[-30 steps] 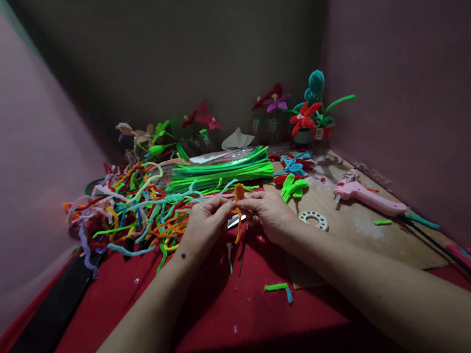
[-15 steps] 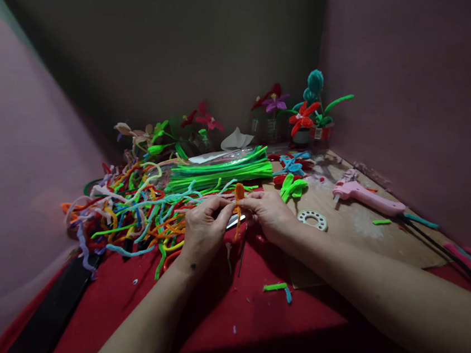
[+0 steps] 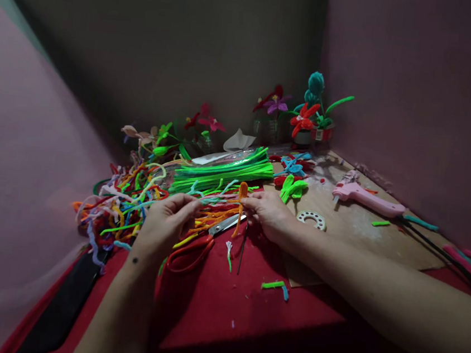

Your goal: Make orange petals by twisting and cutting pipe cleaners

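Note:
My right hand (image 3: 271, 214) pinches an orange pipe cleaner (image 3: 243, 191) bent into an upright loop, with its tail hanging below the fingers. To the left, my left hand (image 3: 166, 220) is closed, thumb and forefinger together, over the heap of loose pipe cleaners (image 3: 132, 199). What its fingertips hold, if anything, I cannot make out. Between the hands lie scissors with red handles (image 3: 193, 256), blades pointing at the right hand. Just below the orange piece are a small white-and-green piece (image 3: 228, 254) and a thin dark stick (image 3: 243, 250).
Behind the hands lies a bundle of green pipe cleaners (image 3: 222, 175). A pink glue gun (image 3: 368, 198) and a white ring with holes (image 3: 311, 220) rest on a brown board (image 3: 351, 233). Pipe-cleaner flowers (image 3: 304, 119) stand in pots at the back. Green and blue scraps (image 3: 273, 285) lie in front.
My left hand has come away from the orange pipe cleaner and moved left, uncovering the scissors. The right hand still holds the orange loop in nearly the same place.

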A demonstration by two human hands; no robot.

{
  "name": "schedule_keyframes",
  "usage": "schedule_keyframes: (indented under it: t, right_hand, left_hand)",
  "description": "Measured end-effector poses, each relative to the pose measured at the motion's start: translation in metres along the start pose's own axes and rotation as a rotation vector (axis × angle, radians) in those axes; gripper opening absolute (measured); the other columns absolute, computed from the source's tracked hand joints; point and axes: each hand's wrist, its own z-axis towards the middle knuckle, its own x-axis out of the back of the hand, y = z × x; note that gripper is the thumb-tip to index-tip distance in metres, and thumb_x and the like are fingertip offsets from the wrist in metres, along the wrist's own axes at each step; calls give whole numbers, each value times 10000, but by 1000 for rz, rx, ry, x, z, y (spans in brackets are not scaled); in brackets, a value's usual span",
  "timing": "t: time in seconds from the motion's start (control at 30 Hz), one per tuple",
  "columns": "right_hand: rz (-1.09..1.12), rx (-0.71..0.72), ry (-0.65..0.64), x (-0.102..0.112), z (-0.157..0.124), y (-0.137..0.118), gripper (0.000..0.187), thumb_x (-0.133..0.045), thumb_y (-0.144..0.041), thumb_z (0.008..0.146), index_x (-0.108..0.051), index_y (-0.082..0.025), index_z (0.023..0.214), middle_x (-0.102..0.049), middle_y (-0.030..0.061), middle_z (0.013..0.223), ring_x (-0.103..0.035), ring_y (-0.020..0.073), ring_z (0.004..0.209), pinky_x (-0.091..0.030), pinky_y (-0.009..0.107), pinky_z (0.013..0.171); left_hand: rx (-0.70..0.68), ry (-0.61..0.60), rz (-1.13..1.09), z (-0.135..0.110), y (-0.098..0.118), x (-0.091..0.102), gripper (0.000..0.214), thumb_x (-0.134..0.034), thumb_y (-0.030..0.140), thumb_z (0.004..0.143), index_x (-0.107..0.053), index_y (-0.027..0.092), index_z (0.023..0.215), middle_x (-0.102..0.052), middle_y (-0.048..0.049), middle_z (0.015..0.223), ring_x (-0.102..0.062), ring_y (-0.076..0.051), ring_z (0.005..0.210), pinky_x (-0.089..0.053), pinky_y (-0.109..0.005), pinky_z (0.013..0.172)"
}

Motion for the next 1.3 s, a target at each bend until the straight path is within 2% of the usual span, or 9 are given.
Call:
schedule_keyframes:
  t: [0.13, 0.23, 0.33, 0.47, 0.73, 0.93, 1.13, 1.23, 1.3]
  right_hand:
    - [74, -49, 33, -1, 0, -3, 234, -566, -132, 642, -440, -167, 449, -382, -42, 371, -305, 44, 332, -201, 208, 339]
    - [108, -81, 36, 0, 0, -6, 179, -559, -119, 644, -465, -154, 496, -415, -35, 403, -321, 45, 346, -234, 202, 348]
    - [123, -102, 36, 0, -2, -8, 162, -546, -92, 638, -465, -145, 507, -430, -31, 421, -340, 43, 358, -288, 197, 366]
    - [151, -103, 36, 0, -2, -9, 180, -534, -66, 631, -450, -142, 492, -428, -33, 417, -359, 43, 361, -343, 193, 387]
    - [179, -137, 101, 2, 2, -11, 80, -554, -64, 632, -525, -123, 587, -516, 2, 451, -470, 82, 410, -445, 225, 454]
    - [194, -175, 143, 3, 4, -11, 112, -526, -56, 683, -517, -136, 606, -533, 3, 484, -488, 88, 424, -473, 253, 503]
    - [198, -279, 153, 4, 6, -12, 133, -496, -45, 723, -540, -120, 622, -552, 37, 514, -513, 96, 460, -466, 241, 517]
    - [203, -313, 159, 4, 6, -13, 142, -489, -51, 738, -538, -122, 624, -552, 48, 525, -523, 98, 472, -463, 231, 509]
    - [204, -317, 165, 4, 7, -13, 132, -502, -50, 728, -535, -123, 624, -547, 45, 527, -518, 95, 468, -462, 228, 502]
  left_hand:
    - [-114, -253, 507, -13, -12, 16, 171, -545, 322, 728, -602, 198, 831, -616, -31, 782, -543, -162, 686, -417, -258, 634]
    - [-211, -335, 848, -23, -27, 13, 184, -434, 259, 788, -592, 195, 858, -607, -74, 866, -534, -207, 781, -402, -318, 707]
    - [-289, -342, 983, -28, -40, 6, 253, -348, 148, 795, -567, 169, 920, -588, -110, 914, -523, -222, 815, -388, -337, 728]
    - [-331, -325, 950, -23, -48, 4, 270, -358, 130, 787, -536, 159, 988, -583, -110, 924, -527, -213, 822, -384, -323, 729]
    - [-439, -415, 883, 2, -51, 12, 237, -419, 359, 819, -525, 155, 881, -555, -95, 852, -500, -186, 746, -391, -306, 672]
    - [-239, -623, 733, 11, -43, 35, 297, -491, 433, 777, -565, 190, 931, -593, -40, 874, -536, -159, 769, -416, -254, 673]
    - [-78, -727, 558, 14, -35, 48, 284, -526, 417, 740, -589, 166, 857, -595, -17, 801, -539, -150, 739, -426, -229, 649]
    - [21, -731, 360, 16, -31, 52, 261, -616, 365, 674, -574, 167, 839, -591, 0, 780, -541, -148, 734, -436, -233, 664]
    - [62, -665, 218, 17, -30, 57, 260, -655, 316, 642, -565, 167, 836, -585, 11, 753, -539, -137, 696, -437, -228, 641]
